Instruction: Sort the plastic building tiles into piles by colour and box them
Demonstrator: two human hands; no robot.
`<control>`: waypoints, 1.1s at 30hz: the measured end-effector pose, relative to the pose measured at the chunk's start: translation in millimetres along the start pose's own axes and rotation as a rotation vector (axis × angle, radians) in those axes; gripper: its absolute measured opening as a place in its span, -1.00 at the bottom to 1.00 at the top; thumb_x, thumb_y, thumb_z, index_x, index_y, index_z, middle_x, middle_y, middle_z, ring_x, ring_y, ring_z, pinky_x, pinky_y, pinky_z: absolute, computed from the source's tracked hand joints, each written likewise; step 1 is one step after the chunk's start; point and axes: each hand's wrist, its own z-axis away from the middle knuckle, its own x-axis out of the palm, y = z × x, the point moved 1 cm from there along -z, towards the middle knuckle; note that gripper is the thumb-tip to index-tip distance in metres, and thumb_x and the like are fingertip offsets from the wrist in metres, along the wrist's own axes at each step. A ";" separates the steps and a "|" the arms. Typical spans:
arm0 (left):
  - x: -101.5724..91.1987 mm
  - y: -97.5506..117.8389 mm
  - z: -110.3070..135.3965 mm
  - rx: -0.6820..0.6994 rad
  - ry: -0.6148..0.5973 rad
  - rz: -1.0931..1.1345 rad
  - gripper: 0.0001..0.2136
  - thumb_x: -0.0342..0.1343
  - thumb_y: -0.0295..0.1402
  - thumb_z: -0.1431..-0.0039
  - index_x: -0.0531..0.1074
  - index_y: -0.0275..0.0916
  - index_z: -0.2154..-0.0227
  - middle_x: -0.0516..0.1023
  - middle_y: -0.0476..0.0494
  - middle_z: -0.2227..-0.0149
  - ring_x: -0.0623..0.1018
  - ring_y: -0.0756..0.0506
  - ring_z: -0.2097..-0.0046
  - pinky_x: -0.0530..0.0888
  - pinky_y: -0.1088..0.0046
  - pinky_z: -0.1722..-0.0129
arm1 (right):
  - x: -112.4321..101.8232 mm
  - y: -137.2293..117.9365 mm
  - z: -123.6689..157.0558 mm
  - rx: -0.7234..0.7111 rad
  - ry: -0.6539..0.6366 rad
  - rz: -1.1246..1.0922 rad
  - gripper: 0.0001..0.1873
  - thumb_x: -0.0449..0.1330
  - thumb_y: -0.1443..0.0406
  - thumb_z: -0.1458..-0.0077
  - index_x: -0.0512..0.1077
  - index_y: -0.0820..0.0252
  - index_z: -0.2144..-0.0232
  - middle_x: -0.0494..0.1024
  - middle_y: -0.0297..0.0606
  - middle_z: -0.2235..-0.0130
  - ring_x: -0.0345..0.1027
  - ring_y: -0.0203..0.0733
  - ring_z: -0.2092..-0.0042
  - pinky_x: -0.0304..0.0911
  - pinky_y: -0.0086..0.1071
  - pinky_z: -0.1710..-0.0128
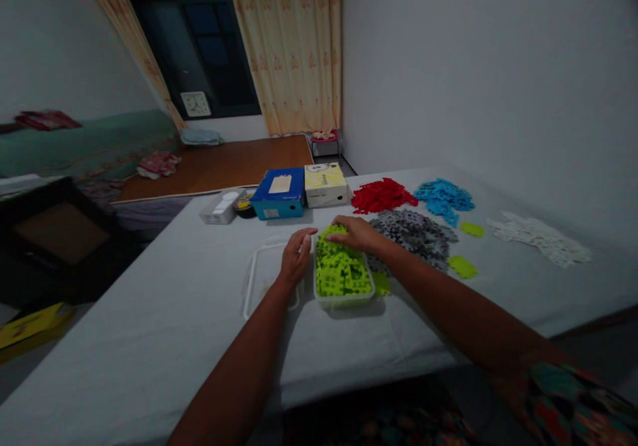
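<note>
A clear plastic box (343, 302) full of yellow-green interlocking plastic pieces (341, 270) stands in front of me. My right hand (359, 234) reaches over its far end, fingers and thumb curled around some of the top pieces. At the box's left side, my left hand (298, 256) holds nothing, with fingers stretched forward and thumb apart; whether it touches the box wall I cannot tell. Partly under my left forearm lies a clear lid (250, 286) with a white rim. A few yellow-green pieces (381, 284) lie against the box's right side.
Piles of grey pieces (419, 236), red pieces (383, 195), blue pieces (443, 197) and white pieces (543, 236) spread to the right. Loose yellow-green pieces (462, 266) lie near the grey pile. Behind stand a blue box (280, 193), a pale yellow box (325, 185) and a white box (219, 208).
</note>
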 end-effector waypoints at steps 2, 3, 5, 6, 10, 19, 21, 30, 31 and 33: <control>2.4 0.5 1.2 0.014 -0.036 0.007 -0.61 -0.18 -0.12 -0.39 0.50 -0.19 0.07 0.56 -0.22 0.03 0.49 -0.13 -0.07 0.39 0.16 -0.15 | -2.1 8.3 -6.6 -0.022 -0.012 0.029 -0.70 0.23 0.07 -0.14 0.52 0.20 0.31 0.61 -0.21 0.25 0.43 -0.13 0.19 0.23 -0.37 0.20; 3.7 1.2 1.7 0.026 -0.053 0.006 -0.61 -0.17 -0.12 -0.39 0.50 -0.18 0.07 0.56 -0.21 0.03 0.49 -0.13 -0.07 0.39 0.16 -0.15 | -4.2 12.2 -7.7 -0.020 0.001 0.027 -0.70 0.20 0.08 -0.18 0.53 0.21 0.32 0.61 -0.21 0.25 0.44 -0.13 0.18 0.23 -0.38 0.20; 6.2 2.7 2.4 0.056 -0.078 -0.005 -0.62 -0.17 -0.15 -0.39 0.52 -0.18 0.08 0.57 -0.21 0.04 0.49 -0.13 -0.06 0.40 0.16 -0.14 | -7.3 18.2 -7.5 0.010 0.037 0.038 -0.71 0.19 0.11 -0.19 0.54 0.22 0.27 0.62 -0.18 0.20 0.45 -0.14 0.16 0.22 -0.39 0.18; 7.2 3.3 2.5 0.072 -0.085 -0.013 -0.63 -0.16 -0.16 -0.39 0.52 -0.18 0.10 0.58 -0.21 0.06 0.49 -0.12 -0.05 0.40 0.15 -0.13 | -7.6 19.8 -6.7 0.029 0.045 0.061 -0.71 0.19 0.13 -0.20 0.54 0.23 0.24 0.62 -0.16 0.18 0.45 -0.13 0.15 0.22 -0.39 0.18; 8.5 2.5 2.4 0.106 -0.101 -0.053 -0.62 -0.16 -0.18 -0.39 0.56 -0.17 0.18 0.60 -0.20 0.11 0.50 -0.13 -0.02 0.41 0.12 -0.11 | -3.4 16.0 -2.8 0.047 -0.045 0.211 -0.55 -0.02 0.09 -0.33 0.53 0.24 0.34 0.61 -0.10 0.28 0.44 -0.14 0.23 0.19 -0.37 0.22; 0.6 10.2 -2.0 0.158 -0.129 -0.127 -0.59 -0.18 -0.16 -0.40 0.39 -0.11 -0.15 0.39 -0.22 -0.22 0.31 -0.15 -0.26 0.20 0.07 -0.28 | -42.9 10.0 68.1 0.019 0.062 0.207 -0.69 0.02 0.17 -0.29 0.52 0.18 0.23 0.60 -0.15 0.25 0.42 -0.13 0.24 0.22 -0.34 0.22; 2.7 13.4 -4.4 0.178 -0.246 -0.152 -0.57 -0.20 -0.14 -0.40 0.34 -0.07 -0.20 0.31 -0.18 -0.29 0.23 -0.16 -0.32 0.12 0.05 -0.32 | -39.4 13.9 98.6 0.038 -0.122 0.232 -0.80 0.16 0.19 -0.19 0.54 0.13 0.25 0.60 -0.18 0.26 0.44 -0.11 0.25 0.24 -0.34 0.26; -4.1 24.5 -8.2 0.134 -0.387 -0.027 -0.50 -0.27 -0.11 -0.40 0.60 -0.13 0.21 0.63 -0.15 0.10 0.44 -0.18 -0.16 0.32 0.07 -0.20 | -14.8 25.7 149.4 -0.030 -0.233 0.369 -0.58 0.35 0.22 0.00 0.49 0.16 0.06 0.54 -0.09 0.07 0.34 0.08 0.00 0.26 -0.16 0.01; -5.5 25.9 -7.7 0.126 -0.386 -0.001 -0.50 -0.27 -0.11 -0.40 0.61 -0.14 0.27 0.64 -0.16 0.15 0.47 -0.18 -0.12 0.36 0.08 -0.18 | -19.4 26.4 149.1 -0.014 -0.206 0.378 -0.59 0.34 0.20 -0.01 0.49 0.15 0.07 0.54 -0.08 0.08 0.35 0.08 0.01 0.27 -0.15 0.02; -5.8 27.1 -6.9 0.115 -0.382 0.017 -0.49 -0.26 -0.12 -0.40 0.60 -0.14 0.35 0.65 -0.16 0.20 0.49 -0.18 -0.08 0.39 0.10 -0.15 | -31.4 26.6 145.8 0.031 -0.118 0.393 -0.61 0.31 0.15 -0.04 0.49 0.14 0.08 0.54 -0.06 0.07 0.37 0.08 0.02 0.28 -0.14 0.03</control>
